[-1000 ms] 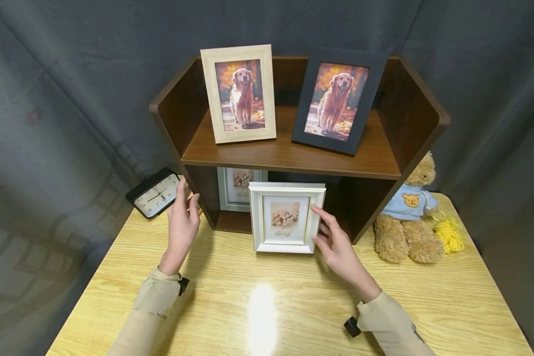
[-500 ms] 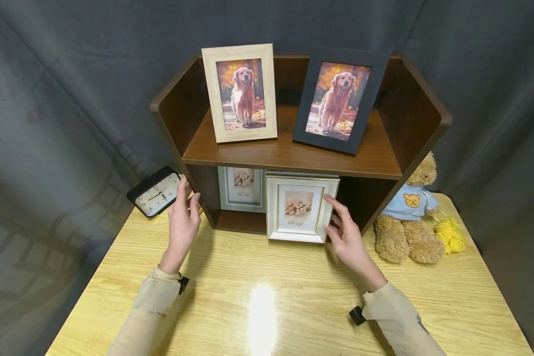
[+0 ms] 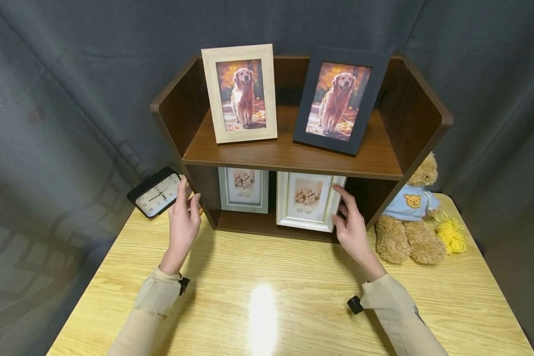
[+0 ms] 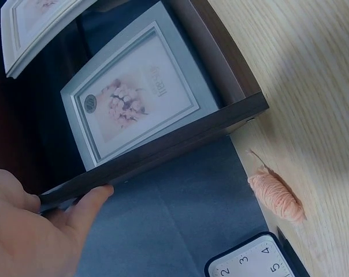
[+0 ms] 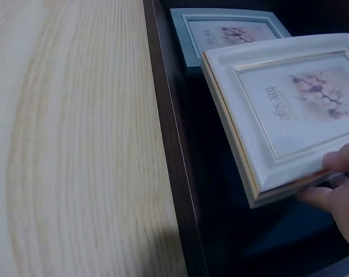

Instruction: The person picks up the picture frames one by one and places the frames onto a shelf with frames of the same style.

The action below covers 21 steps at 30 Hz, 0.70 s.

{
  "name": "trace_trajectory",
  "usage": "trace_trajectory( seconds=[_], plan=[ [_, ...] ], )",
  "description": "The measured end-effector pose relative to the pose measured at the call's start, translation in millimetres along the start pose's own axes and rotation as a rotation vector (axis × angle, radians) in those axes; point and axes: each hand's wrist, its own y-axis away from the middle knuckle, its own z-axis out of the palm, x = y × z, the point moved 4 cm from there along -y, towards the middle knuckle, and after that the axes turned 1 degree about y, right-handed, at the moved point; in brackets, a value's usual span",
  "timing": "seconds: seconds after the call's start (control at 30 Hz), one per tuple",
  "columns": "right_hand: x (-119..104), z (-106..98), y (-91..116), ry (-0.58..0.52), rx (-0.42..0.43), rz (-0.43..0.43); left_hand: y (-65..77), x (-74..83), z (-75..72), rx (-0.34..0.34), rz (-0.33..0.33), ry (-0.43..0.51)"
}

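A white picture frame (image 3: 311, 201) with a gold inner line stands tilted at the lower compartment's right part. My right hand (image 3: 352, 228) pinches its right edge, thumb and fingers on opposite faces in the right wrist view. To its left, a grey-green picture frame (image 3: 244, 190) stands inside the same compartment. My left hand (image 3: 184, 225) is beside the left side panel of the brown shelf (image 3: 289, 167), fingers loosely bent; the left wrist view shows the fingers (image 4: 89, 209) at the panel's edge, and I cannot tell how firmly they touch it.
On the top shelf stand a cream picture frame (image 3: 267, 94) and a black picture frame (image 3: 303, 109), both with dog photos. A clock (image 3: 155, 195) and pink yarn (image 4: 277, 197) lie left. A teddy bear (image 3: 405, 205) and yellow yarn (image 3: 450, 236) are at right.
My right hand has carried the white frame rightward and back from the table front into the lower compartment, its top now under the upper board. My left hand has stayed put.
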Motion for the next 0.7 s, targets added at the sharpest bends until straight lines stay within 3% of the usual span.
trace_trajectory(
  seconds=[0.27,0.7],
  plan=[
    [8.6,-4.6,-7.5,0.024,0.034,0.084,-0.8,1.1,0.5,-0.009,-0.009,0.007],
    [22.6,-5.5,-13.3,0.05,0.033,0.105,-1.0,0.4,1.6,-0.006,-0.02,0.022]
  ],
)
